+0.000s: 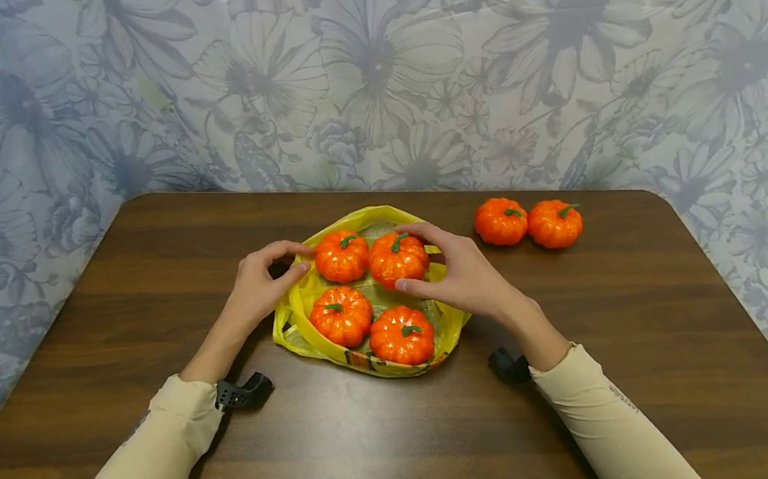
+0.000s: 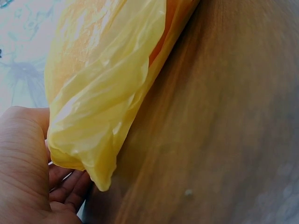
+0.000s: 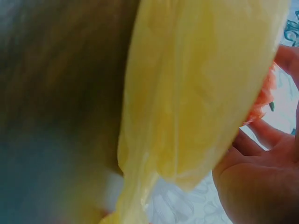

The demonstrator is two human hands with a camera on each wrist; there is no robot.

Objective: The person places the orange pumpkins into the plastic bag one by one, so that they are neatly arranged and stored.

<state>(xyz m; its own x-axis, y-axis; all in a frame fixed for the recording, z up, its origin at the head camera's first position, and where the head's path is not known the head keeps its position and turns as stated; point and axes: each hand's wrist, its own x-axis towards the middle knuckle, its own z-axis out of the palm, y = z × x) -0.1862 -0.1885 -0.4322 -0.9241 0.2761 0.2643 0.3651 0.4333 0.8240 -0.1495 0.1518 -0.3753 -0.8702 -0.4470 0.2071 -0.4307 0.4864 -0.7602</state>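
Note:
A yellow plastic bag [image 1: 306,339] lies on the table with its mouth spread wide. Inside it sit an upper-left pumpkin [image 1: 341,257], an upper-right pumpkin [image 1: 397,262], a lower-left pumpkin [image 1: 341,317] and a lower-right pumpkin [image 1: 402,336], all small, glossy and orange with green stems. My left hand [image 1: 260,282] holds the bag's left rim between thumb and fingers, beside the upper-left pumpkin. With thumb in front and fingers behind, my right hand [image 1: 459,268] grips the upper-right pumpkin. In the right wrist view the bag's side [image 3: 201,93] hides most of that pumpkin.
Two more orange pumpkins, a left one [image 1: 500,221] and a right one [image 1: 555,223], stand side by side on the brown wooden table [image 1: 354,454], to the right of the bag. Behind the table's far edge rises a flower-patterned wall [image 1: 408,91].

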